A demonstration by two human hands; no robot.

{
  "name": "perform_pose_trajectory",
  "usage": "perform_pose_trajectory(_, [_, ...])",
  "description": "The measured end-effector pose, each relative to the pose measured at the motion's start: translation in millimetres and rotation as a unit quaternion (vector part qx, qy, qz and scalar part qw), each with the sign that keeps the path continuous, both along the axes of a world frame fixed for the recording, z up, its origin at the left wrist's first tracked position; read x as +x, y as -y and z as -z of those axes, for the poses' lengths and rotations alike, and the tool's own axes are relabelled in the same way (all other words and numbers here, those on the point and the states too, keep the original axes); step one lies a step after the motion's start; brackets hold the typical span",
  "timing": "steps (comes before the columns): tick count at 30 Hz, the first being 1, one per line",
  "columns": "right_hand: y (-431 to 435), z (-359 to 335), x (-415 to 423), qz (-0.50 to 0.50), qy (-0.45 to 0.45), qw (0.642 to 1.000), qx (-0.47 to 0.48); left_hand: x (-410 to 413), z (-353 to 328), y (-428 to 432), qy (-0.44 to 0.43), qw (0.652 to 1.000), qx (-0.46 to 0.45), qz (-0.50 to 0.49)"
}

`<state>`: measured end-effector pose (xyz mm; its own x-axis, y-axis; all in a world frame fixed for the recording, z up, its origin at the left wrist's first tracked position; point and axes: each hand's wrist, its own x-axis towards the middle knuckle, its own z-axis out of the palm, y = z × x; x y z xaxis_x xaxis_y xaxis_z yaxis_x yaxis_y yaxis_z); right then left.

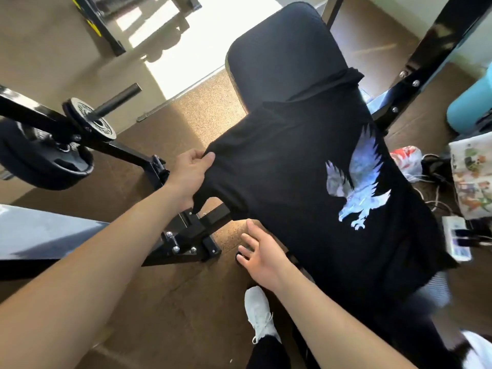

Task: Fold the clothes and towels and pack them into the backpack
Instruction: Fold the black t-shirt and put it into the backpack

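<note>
One black eagle T-shirt (292, 169) drapes the weight bench (279, 54). The left hand (189, 174) pinches its sleeve at the bench's left edge. The right hand (262, 251) has its fingers splayed and holds nothing. Two weight plates (45, 166) are on the left.

The black eagle-print T-shirt (292, 169) hides the near part of the dark padded worktop (282, 57), and its lower right hem smears into blur. The fingers of our left hand (186, 177) vanish behind the sleeve they pinch. The right edge cuts off a teal cylinder (471, 107) and a patterned white cloth (472, 177); we cannot tell what either is.
</note>
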<state>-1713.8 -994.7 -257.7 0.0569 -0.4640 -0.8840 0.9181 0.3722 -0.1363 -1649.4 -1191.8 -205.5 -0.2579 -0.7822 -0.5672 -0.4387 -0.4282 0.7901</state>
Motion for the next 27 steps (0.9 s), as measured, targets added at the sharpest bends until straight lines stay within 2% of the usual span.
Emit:
perform_pose_trajectory(2, [15, -3, -1, 0.06, 0.036, 0.997, -0.031, 0, -4, -2, 0.015, 1.0, -0.007, 0.003])
perform_pose_trajectory(6, [25, -7, -3, 0.082, 0.056, 0.994, -0.04, 1, -6, -3, 0.016, 1.0, -0.022, -0.014])
perform_pose_trajectory(11, [-4, -3, -9, 0.081, 0.017, 0.997, -0.003, -17, -17, -10, 0.061, 0.992, -0.107, -0.021])
perform_pose_trajectory(15, [-19, -23, -40, 0.148, -0.016, 0.989, 0.016, -55, -34, -23, 0.067, 0.989, -0.129, -0.006])
perform_pose_trajectory(19, [-14, -24, -80, 0.217, 0.007, 0.976, 0.033, -104, -47, -35, 0.035, 0.994, -0.099, -0.022])
perform_pose_trajectory(23, [-15, -17, -121, 0.303, 0.026, 0.952, 0.042, -143, -54, -43, -0.08, 0.995, 0.034, -0.056])
perform_pose_trajectory(25, [-24, -6, -122, 0.273, 0.018, 0.958, 0.085, -148, -49, -51, -0.08, 0.995, 0.036, -0.054])
perform_pose_trajectory(27, [-34, -1, -118, 0.194, -0.017, 0.974, 0.119, -144, -40, -60, -0.028, 0.999, -0.029, -0.018])
